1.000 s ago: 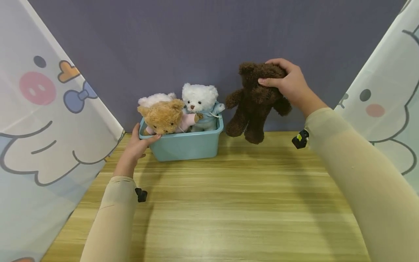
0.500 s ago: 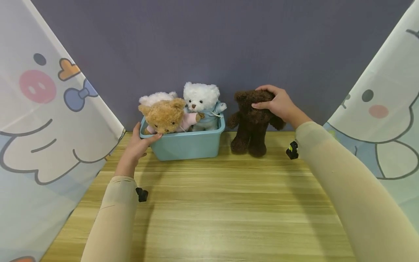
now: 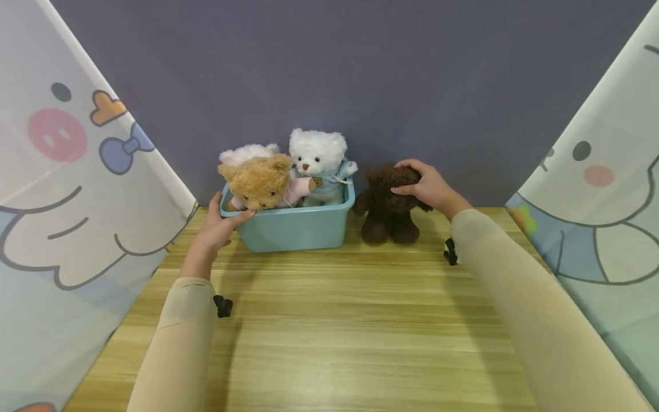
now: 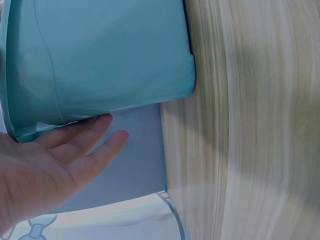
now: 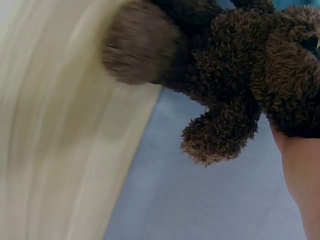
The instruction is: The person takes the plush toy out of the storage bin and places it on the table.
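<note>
My right hand [image 3: 429, 187] grips a dark brown teddy bear [image 3: 389, 209] by the head, thumb across its front. The bear stands upright at the back of the table, just right of a light blue plastic bin [image 3: 293, 230]. My left hand [image 3: 211, 230] holds the bin's left front corner, its thumb along the rim and its fingers against the outer side wall. In the left wrist view the fingers [image 4: 92, 155] lie under the rim. Inside the bin sit a tan bear [image 3: 258, 182] in pink, a white bear [image 3: 315, 151] in a blue hoodie, and another white plush [image 3: 244, 153], mostly hidden.
A wood-grain table [image 3: 370, 337] stretches towards me. Behind it rises a dark grey-blue panel [image 3: 360, 68]. Printed cloth curtains hang on the left [image 3: 67, 229] and right [image 3: 607, 223]. A small black device [image 3: 223, 306] sits at my left wrist.
My right hand has lowered the brown bear from above the table onto it, beside the bin. The left hand and the bin have stayed in place.
</note>
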Available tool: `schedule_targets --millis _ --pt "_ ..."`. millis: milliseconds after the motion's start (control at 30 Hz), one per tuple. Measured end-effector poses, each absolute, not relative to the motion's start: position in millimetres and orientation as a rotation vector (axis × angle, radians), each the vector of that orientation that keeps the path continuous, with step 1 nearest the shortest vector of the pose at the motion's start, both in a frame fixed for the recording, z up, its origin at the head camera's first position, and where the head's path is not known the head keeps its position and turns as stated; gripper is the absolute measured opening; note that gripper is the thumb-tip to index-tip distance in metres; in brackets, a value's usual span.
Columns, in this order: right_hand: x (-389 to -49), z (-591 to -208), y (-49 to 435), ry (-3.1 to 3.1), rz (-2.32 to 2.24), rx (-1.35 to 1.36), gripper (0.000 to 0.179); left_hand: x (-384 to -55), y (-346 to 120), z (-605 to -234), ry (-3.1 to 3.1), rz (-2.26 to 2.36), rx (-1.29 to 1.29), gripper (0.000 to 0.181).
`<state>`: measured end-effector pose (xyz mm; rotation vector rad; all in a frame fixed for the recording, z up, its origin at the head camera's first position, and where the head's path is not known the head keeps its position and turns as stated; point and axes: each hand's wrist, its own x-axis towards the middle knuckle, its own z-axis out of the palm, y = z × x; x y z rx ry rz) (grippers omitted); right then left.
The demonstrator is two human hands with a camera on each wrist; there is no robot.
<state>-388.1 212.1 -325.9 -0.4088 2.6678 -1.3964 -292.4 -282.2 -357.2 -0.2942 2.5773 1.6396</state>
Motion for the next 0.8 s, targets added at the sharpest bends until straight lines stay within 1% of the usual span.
schedule_targets --millis 167,333,600,800 --pt "-390 -343 209 2.629 -1.412 -0.420 0.065 -290 -282 -358 2.574 1.638 -0.297 0.124" --pt "-391 -344 206 2.653 -1.405 -0.442 0.063 -291 -282 -356 2.584 1.634 -0.291 0.127" --pt "-397 -331 211 2.821 -1.166 -0.489 0.078 -293 -282 -355 2.574 1.633 -0.285 0.125" --pt "-394 -317 220 2.767 -1.126 -0.440 0.086 -294 -283 -357 2.568 1.626 -0.284 0.123"
